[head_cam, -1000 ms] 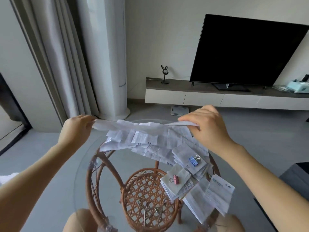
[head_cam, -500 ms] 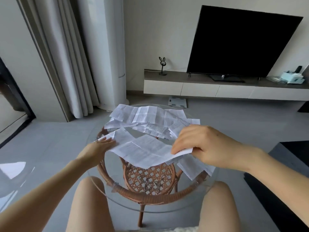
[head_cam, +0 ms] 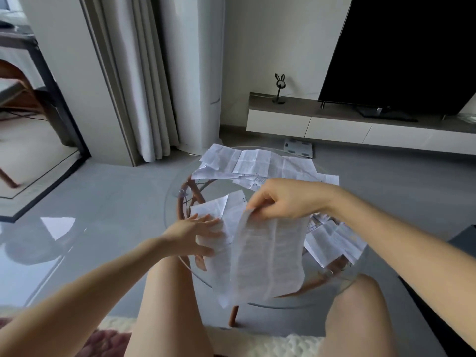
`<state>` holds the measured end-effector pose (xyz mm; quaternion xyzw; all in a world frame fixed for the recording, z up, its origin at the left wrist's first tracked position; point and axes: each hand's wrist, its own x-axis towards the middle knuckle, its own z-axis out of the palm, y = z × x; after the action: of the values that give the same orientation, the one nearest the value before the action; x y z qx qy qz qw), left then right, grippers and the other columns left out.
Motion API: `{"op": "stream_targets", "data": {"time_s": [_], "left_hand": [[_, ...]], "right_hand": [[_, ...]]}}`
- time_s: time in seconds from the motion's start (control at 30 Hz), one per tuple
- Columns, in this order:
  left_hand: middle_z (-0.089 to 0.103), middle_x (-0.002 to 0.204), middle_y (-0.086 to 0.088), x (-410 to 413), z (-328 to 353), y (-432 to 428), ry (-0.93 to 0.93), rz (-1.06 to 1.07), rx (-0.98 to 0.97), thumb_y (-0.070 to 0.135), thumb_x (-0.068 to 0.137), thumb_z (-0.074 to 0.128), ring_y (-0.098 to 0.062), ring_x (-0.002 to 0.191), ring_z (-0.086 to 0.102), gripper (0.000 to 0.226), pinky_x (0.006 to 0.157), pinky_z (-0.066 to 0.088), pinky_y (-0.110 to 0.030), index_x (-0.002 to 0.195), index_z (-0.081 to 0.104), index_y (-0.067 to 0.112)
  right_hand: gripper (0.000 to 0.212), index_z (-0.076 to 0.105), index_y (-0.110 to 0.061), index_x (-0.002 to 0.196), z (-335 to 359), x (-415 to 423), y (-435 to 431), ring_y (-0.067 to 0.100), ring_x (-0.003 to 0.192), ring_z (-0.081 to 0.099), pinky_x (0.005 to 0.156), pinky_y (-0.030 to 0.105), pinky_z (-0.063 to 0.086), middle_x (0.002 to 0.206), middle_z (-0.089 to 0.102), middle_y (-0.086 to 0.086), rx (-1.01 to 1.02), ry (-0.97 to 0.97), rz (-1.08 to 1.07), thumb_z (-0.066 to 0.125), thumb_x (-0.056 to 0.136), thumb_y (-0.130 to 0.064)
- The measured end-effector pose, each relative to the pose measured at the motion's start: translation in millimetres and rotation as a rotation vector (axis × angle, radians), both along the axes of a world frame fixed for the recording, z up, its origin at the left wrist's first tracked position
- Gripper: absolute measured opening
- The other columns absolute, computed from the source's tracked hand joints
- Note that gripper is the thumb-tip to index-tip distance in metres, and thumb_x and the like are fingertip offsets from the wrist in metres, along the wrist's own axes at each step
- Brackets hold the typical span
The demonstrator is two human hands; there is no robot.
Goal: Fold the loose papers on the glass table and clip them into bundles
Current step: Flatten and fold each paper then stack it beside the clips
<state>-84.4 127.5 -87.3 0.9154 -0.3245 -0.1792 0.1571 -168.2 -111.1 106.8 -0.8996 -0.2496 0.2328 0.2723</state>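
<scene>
The right hand [head_cam: 286,202] came in from the right, knuckles up, thumb and fingertips pinching the top edge of a long printed sheet [head_cam: 268,258], which hung down past the near rim of the glass table [head_cam: 171,210]. The left hand [head_cam: 192,233] lay with fingers straight and spread (gripping nothing) on a smaller folded paper [head_cam: 208,208] by the left rim. Loose papers [head_cam: 257,164] covered the far side; bare glass showed between them and the hands.
</scene>
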Motion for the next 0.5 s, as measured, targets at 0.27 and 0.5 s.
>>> {"op": "stream_targets", "data": {"time_s": [0.27,0.5], "left_hand": [[0.002,0.159,0.000,-3,9,0,-0.310,-0.006,0.092,0.097,0.046,0.033,-0.019,0.144,-0.015,0.105,0.109,-0.025,-0.050,0.137,0.043,0.045],[-0.006,0.158,0.003,14,5,6,-0.247,0.024,0.180,0.102,0.035,0.004,-0.021,0.145,-0.013,0.140,0.106,-0.028,-0.050,0.152,0.014,0.026]], "right_hand": [[0.012,0.063,-0.015,0.082,-99,100,43,0.016,0.079,0.056,0.064,0.028,0.042,0.080,0.060,-0.004,-0.375,-0.202,-0.135,0.069,0.081,-0.026],[0.014,0.070,-0.015,0.093,-130,131,58,0.015,0.115,0.043,0.095,0.032,0.040,0.118,0.057,-0.002,-0.270,-0.275,-0.166,0.067,0.084,-0.025]]}}
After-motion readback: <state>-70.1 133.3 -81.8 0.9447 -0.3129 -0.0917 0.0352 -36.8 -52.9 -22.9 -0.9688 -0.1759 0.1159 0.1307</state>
